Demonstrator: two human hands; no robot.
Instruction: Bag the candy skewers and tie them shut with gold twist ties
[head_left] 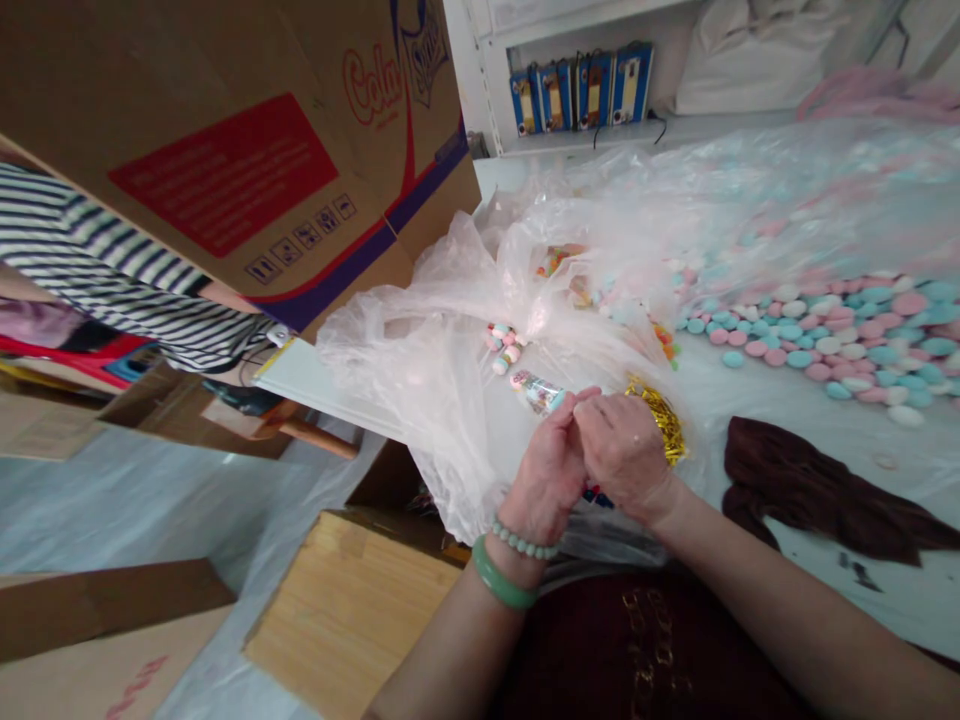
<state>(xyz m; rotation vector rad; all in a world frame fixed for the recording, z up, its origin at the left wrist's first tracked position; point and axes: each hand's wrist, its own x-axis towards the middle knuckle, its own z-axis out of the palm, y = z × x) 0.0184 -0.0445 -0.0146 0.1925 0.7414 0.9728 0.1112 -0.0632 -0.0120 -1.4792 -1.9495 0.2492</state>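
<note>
My left hand (551,465), with a green bangle and a beaded bracelet at the wrist, is closed and pressed against my right hand (619,450). The right is curled into a fist. Whatever lies between their fingers is hidden. Right by the left fingertips is a small clear printed tube (536,392) with a light blue end; I cannot tell whether it is held or lies behind them. Several small pink, white and blue pieces (504,345) lie beyond it on clear plastic bagging (450,380). Gold tinsel shreds (660,420) show beside the right hand.
A big cardboard box (300,130) stands at upper left, near a person's striped sleeve (112,260). Pastel candies (840,340) spread across the right of the table. Dark brown cloth (825,490) lies at right. A wooden stool (352,610) and open cartons stand below left.
</note>
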